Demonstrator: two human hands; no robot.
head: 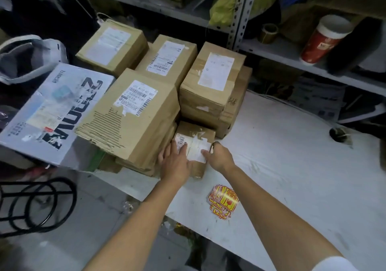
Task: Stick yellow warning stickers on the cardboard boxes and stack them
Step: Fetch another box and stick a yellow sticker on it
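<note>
Plain brown across the cardboard boxes [146,128], broken by white labels [135,97] barred with black barcode stripes. Yellow with red borders and a red mark on the stickers [223,202], near on the white, dark-scuffed counter [292,166]. Pale grey with bold black lettering on the big box [52,112] at left; red below white on the cup [321,41] far right.

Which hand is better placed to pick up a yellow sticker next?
The right hand, probably. The pile of yellow and red stickers lies beside the right forearm, while the left hand rests flat on the small brown cardboard box, steadying it.
</note>
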